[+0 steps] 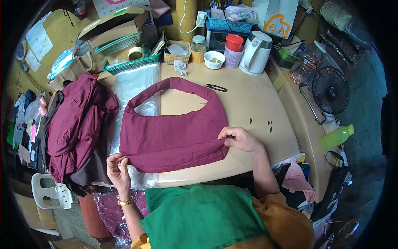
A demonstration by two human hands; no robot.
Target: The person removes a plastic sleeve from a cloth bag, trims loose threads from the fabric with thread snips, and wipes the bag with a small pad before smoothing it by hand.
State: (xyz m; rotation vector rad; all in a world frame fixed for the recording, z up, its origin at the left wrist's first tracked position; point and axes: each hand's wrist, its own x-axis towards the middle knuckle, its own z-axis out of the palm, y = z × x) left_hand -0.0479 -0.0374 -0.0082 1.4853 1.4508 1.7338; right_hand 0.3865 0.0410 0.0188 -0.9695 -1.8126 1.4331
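A maroon fabric shoulder bag (174, 133) lies flat on the table, its wide strap looped toward the back. My left hand (119, 168) pinches the bag's lower left corner between thumb and fingers. At the opposite side, my right hand (240, 139) grips the right edge, a little above the bottom. Between the hands, the lower part of the bag shows a long crease or fold running across. Behind the strap on the right lie small black thread snips (216, 87). Clear plastic bags (137, 83) lie partly under the bag's left side.
A heap of maroon fabric (78, 124) rises at the table's left. Along the back stand a green basket (132, 64), a white bowl (214, 60), a purple cup (233, 57) and a white kettle (256, 54). A black fan (331, 90) and green bottle (338, 136) are at right.
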